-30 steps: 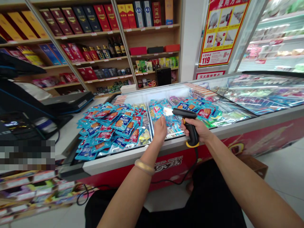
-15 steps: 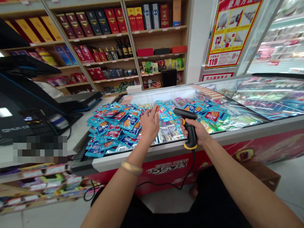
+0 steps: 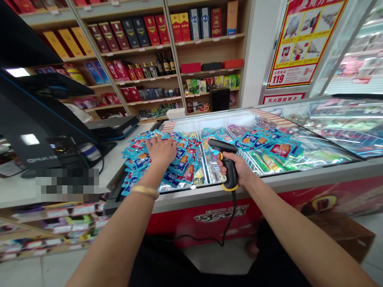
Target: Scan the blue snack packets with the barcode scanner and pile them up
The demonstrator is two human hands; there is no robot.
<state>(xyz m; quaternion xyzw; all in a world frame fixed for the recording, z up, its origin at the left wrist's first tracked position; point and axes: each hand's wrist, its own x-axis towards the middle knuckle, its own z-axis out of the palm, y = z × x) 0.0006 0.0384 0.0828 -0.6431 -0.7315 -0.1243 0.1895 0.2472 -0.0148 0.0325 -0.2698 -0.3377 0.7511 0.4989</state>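
A big heap of blue and red snack packets [image 3: 182,161] lies on the left part of the freezer's glass top. My left hand [image 3: 161,150], with a gold bangle at the wrist, rests on the heap with its fingers spread. Wrapped round the handle of a black and yellow barcode scanner [image 3: 230,171] is my right hand [image 3: 241,169], the scanner's head pointing left above the glass. A smaller spread of similar packets [image 3: 281,149] lies on the glass to the right of the scanner.
The freezer [image 3: 299,175] runs across the front. On the left counter [image 3: 110,169] stand a dark checkout machine [image 3: 44,131] and a flat black device [image 3: 112,126]. The scanner's cable [image 3: 229,229] hangs down the freezer front. Shelves of boxed goods [image 3: 143,50] stand behind.
My left hand has moved left onto the heap and its fingers have spread. Packets in the heap have shifted rightward. The scanner has moved slightly left in my right hand, and the view has shifted.
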